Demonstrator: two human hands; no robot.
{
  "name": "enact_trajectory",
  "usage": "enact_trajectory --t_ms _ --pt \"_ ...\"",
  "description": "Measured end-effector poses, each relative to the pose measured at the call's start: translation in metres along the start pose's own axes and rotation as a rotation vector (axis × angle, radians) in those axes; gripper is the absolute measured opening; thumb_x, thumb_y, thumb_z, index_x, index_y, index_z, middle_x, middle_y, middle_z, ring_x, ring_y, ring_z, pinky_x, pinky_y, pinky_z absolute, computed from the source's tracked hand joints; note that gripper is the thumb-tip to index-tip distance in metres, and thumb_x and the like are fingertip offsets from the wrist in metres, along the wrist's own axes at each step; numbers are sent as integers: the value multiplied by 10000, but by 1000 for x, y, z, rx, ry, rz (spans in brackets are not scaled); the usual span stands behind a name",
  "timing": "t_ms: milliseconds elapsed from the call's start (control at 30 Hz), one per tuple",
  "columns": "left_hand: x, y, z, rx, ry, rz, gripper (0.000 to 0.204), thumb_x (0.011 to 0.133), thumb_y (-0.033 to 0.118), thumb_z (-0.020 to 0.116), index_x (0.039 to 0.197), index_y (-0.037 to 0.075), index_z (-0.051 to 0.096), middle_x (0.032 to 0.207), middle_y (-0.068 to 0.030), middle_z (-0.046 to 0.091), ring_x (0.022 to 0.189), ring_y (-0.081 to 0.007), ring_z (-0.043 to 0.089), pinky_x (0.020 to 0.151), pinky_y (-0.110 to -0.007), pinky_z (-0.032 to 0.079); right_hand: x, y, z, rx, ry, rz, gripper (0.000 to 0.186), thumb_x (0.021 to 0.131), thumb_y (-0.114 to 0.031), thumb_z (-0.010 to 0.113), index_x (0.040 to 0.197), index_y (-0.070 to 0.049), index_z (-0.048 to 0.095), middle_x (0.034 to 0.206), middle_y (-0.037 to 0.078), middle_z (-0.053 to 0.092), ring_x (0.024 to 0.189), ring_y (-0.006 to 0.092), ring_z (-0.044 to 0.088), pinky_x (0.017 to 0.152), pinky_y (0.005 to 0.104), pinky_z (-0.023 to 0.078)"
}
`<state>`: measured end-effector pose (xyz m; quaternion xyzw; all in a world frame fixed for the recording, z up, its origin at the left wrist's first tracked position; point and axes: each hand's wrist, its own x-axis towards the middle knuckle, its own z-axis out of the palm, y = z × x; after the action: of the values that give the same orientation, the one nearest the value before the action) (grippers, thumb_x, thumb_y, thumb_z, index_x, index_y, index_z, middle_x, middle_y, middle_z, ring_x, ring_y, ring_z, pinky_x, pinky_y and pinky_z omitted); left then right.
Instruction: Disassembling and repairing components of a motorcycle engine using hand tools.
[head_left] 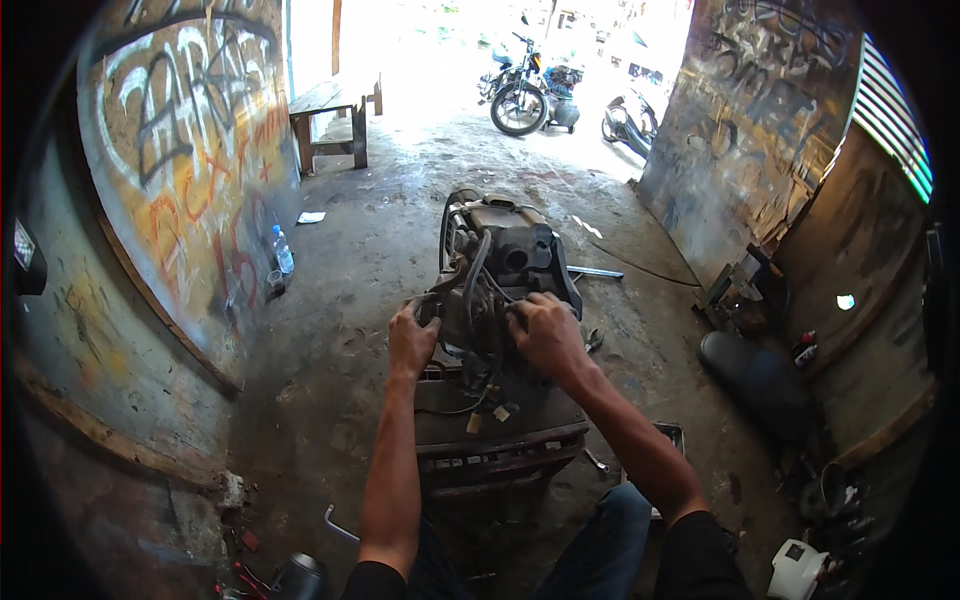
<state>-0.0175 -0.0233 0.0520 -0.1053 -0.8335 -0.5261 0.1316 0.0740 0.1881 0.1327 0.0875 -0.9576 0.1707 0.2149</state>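
I am leaning over a dark, grimy engine, which is straight ahead of me in the middle of the view, low over a worn concrete floor. Black hoses and thin cables run down its near face; a pale connector dangles at the bottom.

My two bare hands are apart, one at each side of the near face. My left hand is curled at the left edge, thumb bent toward the fingers. My right hand is bent over the right side, close to the hoses, its fingertips mostly hidden. I cannot tell what either one is pinching, if anything.

Between the engine and my jeans is a low, dark slatted stand; I cannot tell whether it bears the engine. A metal bar lies on the floor just right of the engine, and a bent metal rod lies near my left forearm.

Farther right is a black motorcycle seat. At left, a clear plastic bottle stands by a paint-marked wall. Beyond, a wooden bench and a parked motorcycle stand near the bright opening.
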Motion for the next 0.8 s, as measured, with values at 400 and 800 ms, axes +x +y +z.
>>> enact_trajectory --t_ms 400,800 --pt "6 5 -13 -86 34 -24 356 796 41 691 1151 19 702 1032 -194 717 950 -307 705 873 -382 538 -5 -45 48 -62 -112 339 293 866 -147 630 1081 38 559 979 259 657 892 412 686 811 486 537" --pt "6 -9 -16 -115 -156 -173 342 844 20 641 1183 -9 673 1093 -211 696 1027 -336 679 917 -380 515 49 51 3 930 -415 402 360 838 -271 720 962 67 729 761 43 673 729 106 619 674 286 486"
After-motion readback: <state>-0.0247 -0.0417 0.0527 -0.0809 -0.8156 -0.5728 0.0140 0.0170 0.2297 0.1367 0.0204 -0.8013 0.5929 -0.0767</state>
